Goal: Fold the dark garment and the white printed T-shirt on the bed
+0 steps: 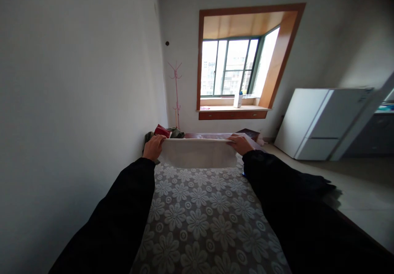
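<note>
I see the left hand and the right hand each pinching one end of the pale cloth, over the flowered cover; if either grip loosens, I think that side may drop.

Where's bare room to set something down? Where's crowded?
Free: the grey flower-patterned cover between the black sleeves, this side of the pale plain sheet held by left hand and right hand. Crowded: behind the left hand, where a red item and dark green bundle cluster.
</note>
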`<state>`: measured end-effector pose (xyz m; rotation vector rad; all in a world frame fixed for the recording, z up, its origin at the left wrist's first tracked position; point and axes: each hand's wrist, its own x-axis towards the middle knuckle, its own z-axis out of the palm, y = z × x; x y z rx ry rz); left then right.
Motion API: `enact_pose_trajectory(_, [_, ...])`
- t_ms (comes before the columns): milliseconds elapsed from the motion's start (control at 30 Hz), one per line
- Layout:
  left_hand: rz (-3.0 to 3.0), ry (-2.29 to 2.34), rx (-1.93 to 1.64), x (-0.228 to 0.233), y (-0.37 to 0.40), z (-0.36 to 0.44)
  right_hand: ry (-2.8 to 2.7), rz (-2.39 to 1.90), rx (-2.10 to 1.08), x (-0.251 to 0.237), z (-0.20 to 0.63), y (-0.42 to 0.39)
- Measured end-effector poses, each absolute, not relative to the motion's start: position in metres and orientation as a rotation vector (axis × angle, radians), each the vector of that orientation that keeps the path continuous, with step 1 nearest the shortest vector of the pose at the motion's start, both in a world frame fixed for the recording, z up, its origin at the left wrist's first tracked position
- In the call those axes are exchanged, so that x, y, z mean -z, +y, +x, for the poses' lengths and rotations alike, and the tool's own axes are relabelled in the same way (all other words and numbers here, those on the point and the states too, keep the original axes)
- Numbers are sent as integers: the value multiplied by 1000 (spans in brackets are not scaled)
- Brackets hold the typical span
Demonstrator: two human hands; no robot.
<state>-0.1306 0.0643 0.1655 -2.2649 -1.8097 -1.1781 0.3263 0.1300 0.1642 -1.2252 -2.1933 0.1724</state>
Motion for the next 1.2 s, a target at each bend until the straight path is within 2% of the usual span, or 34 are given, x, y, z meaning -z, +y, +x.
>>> enact_pose_trajectory(100, [-2263, -1542, 1079, -153, 60, -142, -2170, -1134, 156, -153, 332, 119])
enact_pose_trajectory(200, [-2447, -1448, 863, -109, 40, -150, -2308, -1154, 294, -104, 339, 90])
enact_pose_trajectory(333, [-2778, -1555, 551, -35, 1, -151, -2553, -1218, 62, -20, 348, 43])
enact_pose_trajectory(433, [-2919, -1664, 572, -8, -16, -153, -2536, -1229, -255, 10, 355, 30])
enact_pose_trajectory(567, [-2757, -2046, 677, -19, 3, -156, -2451, -1349, -553, -1, 356, 52])
enact_pose_trajectory(700, [-2383, -2305, 638, -29, 49, -150, -2230, -1654, -368, -15, 344, 97])
enact_pose_trajectory(867, [-2199, -2377, 533, -13, 83, -141, -2116, -1848, -223, 0, 334, 129])
enact_pose_trajectory(1200, [-2191, -2441, 597, -10, 93, -137, -2126, -1858, -342, 11, 329, 139])
